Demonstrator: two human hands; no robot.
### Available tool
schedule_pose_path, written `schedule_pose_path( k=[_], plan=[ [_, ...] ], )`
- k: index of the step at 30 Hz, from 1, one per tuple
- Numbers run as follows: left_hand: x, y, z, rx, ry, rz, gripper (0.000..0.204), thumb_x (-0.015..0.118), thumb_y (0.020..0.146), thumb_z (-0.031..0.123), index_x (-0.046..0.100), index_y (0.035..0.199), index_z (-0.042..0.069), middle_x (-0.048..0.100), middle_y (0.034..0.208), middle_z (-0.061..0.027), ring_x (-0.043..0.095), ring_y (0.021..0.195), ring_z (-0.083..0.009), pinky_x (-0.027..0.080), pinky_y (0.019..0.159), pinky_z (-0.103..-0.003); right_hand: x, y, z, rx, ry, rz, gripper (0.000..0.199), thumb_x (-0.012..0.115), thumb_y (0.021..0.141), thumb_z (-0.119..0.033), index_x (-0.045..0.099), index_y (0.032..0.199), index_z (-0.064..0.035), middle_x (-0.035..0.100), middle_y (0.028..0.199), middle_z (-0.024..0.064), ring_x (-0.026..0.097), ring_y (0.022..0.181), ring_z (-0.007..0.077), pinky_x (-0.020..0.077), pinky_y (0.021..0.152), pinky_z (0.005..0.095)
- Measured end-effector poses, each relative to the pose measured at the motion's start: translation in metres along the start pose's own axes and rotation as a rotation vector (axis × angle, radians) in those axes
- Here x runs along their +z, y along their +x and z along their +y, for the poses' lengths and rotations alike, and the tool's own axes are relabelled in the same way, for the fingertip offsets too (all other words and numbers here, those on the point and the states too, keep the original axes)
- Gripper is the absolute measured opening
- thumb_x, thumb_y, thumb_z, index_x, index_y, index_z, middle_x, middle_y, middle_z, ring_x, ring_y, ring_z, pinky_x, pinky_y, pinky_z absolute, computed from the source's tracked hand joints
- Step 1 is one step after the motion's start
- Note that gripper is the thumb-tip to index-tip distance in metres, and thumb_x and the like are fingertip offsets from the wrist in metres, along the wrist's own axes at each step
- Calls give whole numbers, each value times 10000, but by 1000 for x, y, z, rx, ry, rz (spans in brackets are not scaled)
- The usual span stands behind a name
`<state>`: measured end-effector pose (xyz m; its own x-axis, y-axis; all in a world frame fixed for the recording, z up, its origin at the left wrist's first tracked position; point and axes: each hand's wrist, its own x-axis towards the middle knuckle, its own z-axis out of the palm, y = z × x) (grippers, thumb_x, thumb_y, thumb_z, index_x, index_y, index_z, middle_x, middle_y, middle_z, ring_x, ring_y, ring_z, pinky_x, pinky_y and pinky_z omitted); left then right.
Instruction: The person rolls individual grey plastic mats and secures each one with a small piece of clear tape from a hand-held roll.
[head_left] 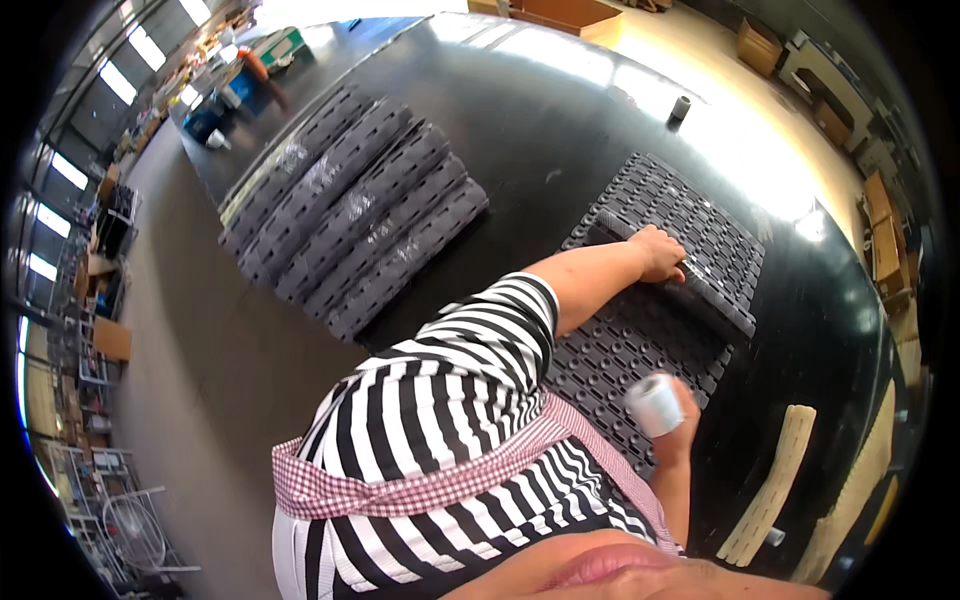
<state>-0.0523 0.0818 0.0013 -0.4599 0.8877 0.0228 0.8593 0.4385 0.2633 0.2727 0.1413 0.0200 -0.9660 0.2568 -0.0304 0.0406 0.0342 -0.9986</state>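
- Striped shirt [430,400] and checked apron strap [430,488] fill the near foreground of the head view.
- Right hand [684,418] wraps around a white roll [655,404] above the near part of a dark studded mat [690,215].
- Left hand [660,255], fingers curled, rests on the mat's raised ridge; its grip cannot be told.
- Mat lies on the black bench [535,125], right of grey rolled bundles [345,200].
- Beige strip [772,482] lies near right.

Cardbd box [760,48] (brown) upper R, blue container [205,117] upper L.
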Motion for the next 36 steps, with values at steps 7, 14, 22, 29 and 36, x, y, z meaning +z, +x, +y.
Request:
schedule_pose_path(
  k=[7,14,22,29,36],
  plan=[
    [-136,-196,0,-280,70,721,357,801,827,419,703,904,85,731,878,-133,710,822,-375,547,752,-464,-175,-175,61,583,-491,480,205,523,914,-107,581,1061,23,653,839,134,652,588,208,516,463,313],
    [-255,-398,-107,-769,1026,1077,488,734,856,545,716,1213,213,742,1041,-3,702,971,-250,507,853,-429,-169,-191,92,527,-371,711,284,542,924,-189,646,1128,-21,686,920,123,650,584,213,530,449,307],
    [-218,-486,-190,-993,772,757,412,745,897,320,677,1298,254,673,1308,24,606,1253,-228,421,1062,-449,-187,-183,113,575,-164,969,298,647,951,-377,692,997,-86,638,726,43,596,498,141,479,447,269],
    [-189,-456,-141,-730,854,769,328,732,912,240,714,1227,152,672,1345,-79,610,1242,-316,433,1068,-486,-184,-201,96,626,40,916,422,690,959,-504,666,1119,-114,701,877,40,674,733,170,517,652,350],
    [16,-383,10,-708,-167,53,546,724,925,330,611,1358,17,578,1314,-237,560,1227,-416,480,1016,-493,-49,-215,110,323,-669,633,552,767,928,-299,597,1355,7,617,1215,140,642,1019,237,547,877,407]
  ],
)
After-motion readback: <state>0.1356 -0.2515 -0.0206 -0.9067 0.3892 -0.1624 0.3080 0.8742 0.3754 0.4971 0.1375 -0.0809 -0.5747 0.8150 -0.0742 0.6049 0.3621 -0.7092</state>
